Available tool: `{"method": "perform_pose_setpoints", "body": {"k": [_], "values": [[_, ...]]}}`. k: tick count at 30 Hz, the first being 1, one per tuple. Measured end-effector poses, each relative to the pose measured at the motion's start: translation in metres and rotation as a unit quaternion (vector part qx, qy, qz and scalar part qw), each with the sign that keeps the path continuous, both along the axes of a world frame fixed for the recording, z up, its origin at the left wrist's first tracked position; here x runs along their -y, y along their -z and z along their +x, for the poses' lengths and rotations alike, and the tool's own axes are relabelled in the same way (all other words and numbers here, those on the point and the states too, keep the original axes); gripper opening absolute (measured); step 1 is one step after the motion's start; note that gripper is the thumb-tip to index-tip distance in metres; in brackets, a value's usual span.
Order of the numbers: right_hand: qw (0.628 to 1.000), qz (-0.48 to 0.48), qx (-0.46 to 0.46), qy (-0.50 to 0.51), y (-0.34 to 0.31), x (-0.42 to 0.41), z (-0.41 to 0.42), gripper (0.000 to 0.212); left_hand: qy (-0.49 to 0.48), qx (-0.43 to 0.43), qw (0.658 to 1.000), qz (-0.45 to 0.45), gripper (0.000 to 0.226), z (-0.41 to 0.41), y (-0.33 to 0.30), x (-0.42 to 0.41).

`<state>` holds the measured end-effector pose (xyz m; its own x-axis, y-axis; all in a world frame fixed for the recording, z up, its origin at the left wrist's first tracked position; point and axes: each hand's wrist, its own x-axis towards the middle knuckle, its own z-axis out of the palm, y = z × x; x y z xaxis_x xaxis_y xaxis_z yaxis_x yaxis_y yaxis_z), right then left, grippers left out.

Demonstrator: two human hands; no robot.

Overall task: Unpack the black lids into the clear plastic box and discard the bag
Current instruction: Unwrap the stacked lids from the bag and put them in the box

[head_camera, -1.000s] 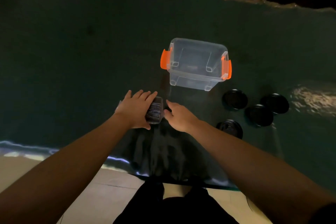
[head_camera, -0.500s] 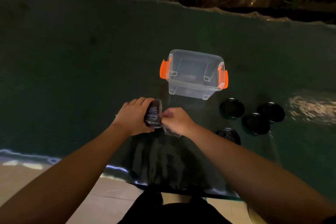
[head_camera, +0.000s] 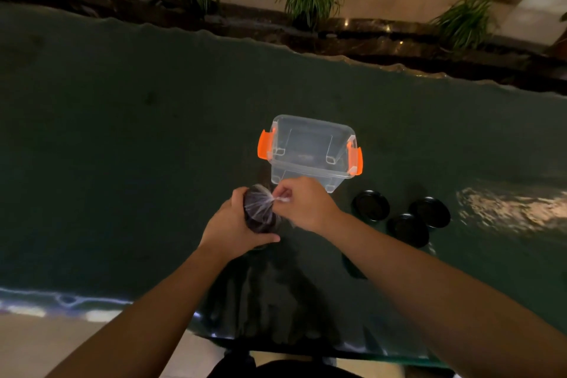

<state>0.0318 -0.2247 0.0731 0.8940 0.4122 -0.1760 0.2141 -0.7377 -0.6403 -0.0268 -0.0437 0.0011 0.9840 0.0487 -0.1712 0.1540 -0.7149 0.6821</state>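
While my left hand (head_camera: 234, 225) grips the clear bag of stacked black lids (head_camera: 259, 213), my right hand (head_camera: 302, 204) pinches its twisted top, clear orange-latched plastic box (head_camera: 310, 152) just beyond, three loose black round lids (head_camera: 370, 205) on the dark table (head_camera: 122, 147).

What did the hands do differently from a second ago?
The left hand lifted the bag of lids off the table and turned it in its grip. The right hand, which a second ago was beside the bag without holding it, now pinches the bag's twisted end. The clear box and the loose black lids stayed where they were.
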Motion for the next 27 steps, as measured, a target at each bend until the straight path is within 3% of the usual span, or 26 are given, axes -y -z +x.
{"method": "perform_pose_setpoints", "body": {"k": [5,10,15,19,27], "values": [[0.997,-0.039,0.053,-0.049,-0.006,0.000,-0.002,0.013,0.028,0.037,0.999,-0.018,0.113,-0.006,-0.009,-0.009],[0.993,-0.045,0.081,-0.079,-0.010,-0.002,-0.005,0.014,0.121,0.143,0.982,0.014,0.062,0.001,-0.031,-0.017],[0.992,-0.009,0.078,-0.095,-0.014,0.000,-0.004,0.014,0.170,0.173,0.969,0.042,0.024,0.018,-0.046,-0.012],[0.992,0.015,0.083,-0.095,-0.011,0.003,-0.003,0.017,0.177,0.165,0.969,0.045,0.014,0.023,-0.051,-0.008],[0.994,0.094,0.036,0.035,0.013,0.019,-0.011,0.080,0.151,0.159,0.974,0.055,0.013,0.024,-0.054,-0.011]]}}
